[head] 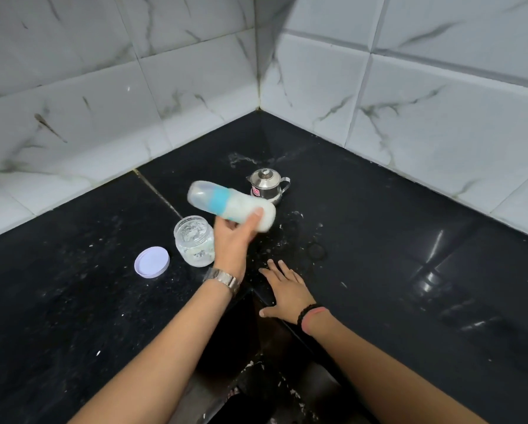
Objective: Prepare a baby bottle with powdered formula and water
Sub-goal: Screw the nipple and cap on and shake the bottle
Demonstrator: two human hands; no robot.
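Milky liquid fills the lower part of a clear plastic baby bottle with a teal ring and a clear cap [230, 205], which is held in the air above the black stone worktop [394, 240], near its back corner. The bottle lies almost on its side, cap end up and to the left, and it looks blurred. The left hand [233, 240] has its grip closed around the bottom half of the bottle, thumb on top; a metal watch [223, 279] is on that wrist. The right hand [288, 290] lies flat and released on the worktop, fingers spread, holding nothing, with a black bead bracelet [310, 313] on the wrist. Just beside the left hand stands an open glass jar [194, 240] with a little white powder at the bottom. Its round white lid [152, 261] lies on the worktop near the jar, on its left. Behind the bottle stands a small steel pot with a lid and a handle [267, 186]. White powder spots lie scattered on the worktop around the hands.
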